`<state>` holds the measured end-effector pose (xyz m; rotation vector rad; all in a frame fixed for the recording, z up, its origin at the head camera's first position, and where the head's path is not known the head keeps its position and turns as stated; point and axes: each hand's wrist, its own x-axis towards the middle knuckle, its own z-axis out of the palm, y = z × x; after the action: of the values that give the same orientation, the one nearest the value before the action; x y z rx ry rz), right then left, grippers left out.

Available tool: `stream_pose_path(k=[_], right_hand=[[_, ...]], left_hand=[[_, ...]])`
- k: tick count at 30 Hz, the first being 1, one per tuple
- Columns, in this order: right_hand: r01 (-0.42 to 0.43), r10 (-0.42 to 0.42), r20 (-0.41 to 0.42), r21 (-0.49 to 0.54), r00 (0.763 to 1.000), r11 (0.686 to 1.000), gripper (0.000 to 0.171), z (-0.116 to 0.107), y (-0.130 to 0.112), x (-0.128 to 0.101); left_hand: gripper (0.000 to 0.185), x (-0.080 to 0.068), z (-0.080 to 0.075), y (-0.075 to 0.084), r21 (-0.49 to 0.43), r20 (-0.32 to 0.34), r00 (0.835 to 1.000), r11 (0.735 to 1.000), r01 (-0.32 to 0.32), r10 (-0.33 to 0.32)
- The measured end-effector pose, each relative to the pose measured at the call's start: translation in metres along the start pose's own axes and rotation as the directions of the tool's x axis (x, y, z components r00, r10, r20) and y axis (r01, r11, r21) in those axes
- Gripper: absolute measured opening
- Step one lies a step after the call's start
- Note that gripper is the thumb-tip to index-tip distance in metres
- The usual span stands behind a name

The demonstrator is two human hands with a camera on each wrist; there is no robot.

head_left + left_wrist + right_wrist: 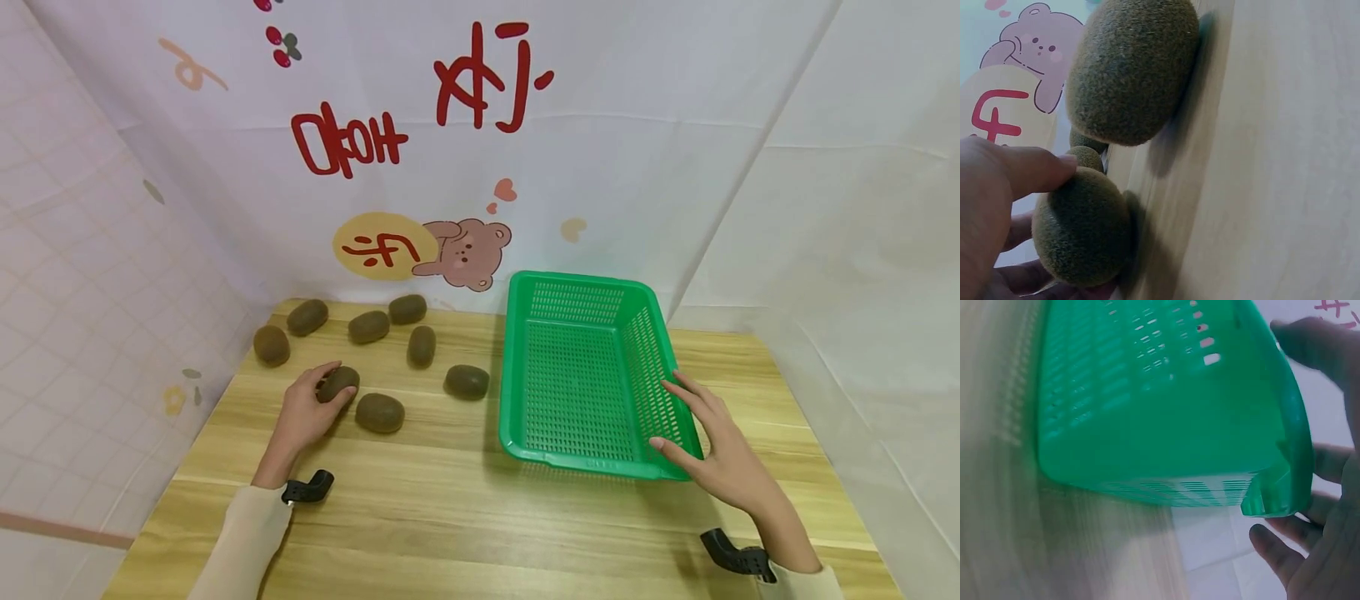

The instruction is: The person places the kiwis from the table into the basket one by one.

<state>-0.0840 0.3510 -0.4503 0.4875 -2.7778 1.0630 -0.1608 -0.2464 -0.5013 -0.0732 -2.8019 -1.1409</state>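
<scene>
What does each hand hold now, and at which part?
The left hand grips a kiwi around its near side, thumb on top. The right hand holds nothing; its straight fingers touch the green basket at its near right corner.

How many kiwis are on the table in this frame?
8. Five kiwis sit in a back cluster, one is nearest the green basket, one is in front, and one is in the left hand.

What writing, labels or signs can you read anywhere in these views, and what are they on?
Backdrop cloth: large red handwritten characters, mirrored or upside down, not readable.
Yellow oval beside the cartoon bear: red characters, also not readable.
Green basket: small embossed mark on the near rim, too small to read.
Kiwis, table: no text.
</scene>
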Motion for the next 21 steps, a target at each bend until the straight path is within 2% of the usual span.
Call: stream_pose_path(k=[5, 9, 15, 21], right_hand=[[-0.026, 0.026, -0.020, -0.022, 0.999, 0.999, 0.085, -0.001, 0.007, 0.008], [-0.081, 0.080, -0.037, -0.010, 0.996, 0.997, 0.084, -0.003, 0.009, 0.012], [-0.182, 0.183, -0.014, 0.066, 0.983, 0.981, 0.076, -0.007, 0.013, 0.017], [-0.237, 0.237, 0.013, 0.155, 0.971, 0.959, 0.071, -0.010, 0.020, 0.022]], left_hand=[[0.059, 0.002, -0.003, 0.004, 0.022, 0.037, 0.999, 0.999, 0.034, -0.034], [0.061, 0.002, -0.005, 0.005, 0.035, 0.056, 0.997, 0.998, 0.046, -0.048], [0.059, 0.001, -0.004, 0.003, 0.030, 0.026, 0.999, 0.999, 0.034, -0.034], [0.059, 0.000, -0.003, 0.005, 0.013, -0.004, 1.000, 1.000, 0.014, -0.014]])
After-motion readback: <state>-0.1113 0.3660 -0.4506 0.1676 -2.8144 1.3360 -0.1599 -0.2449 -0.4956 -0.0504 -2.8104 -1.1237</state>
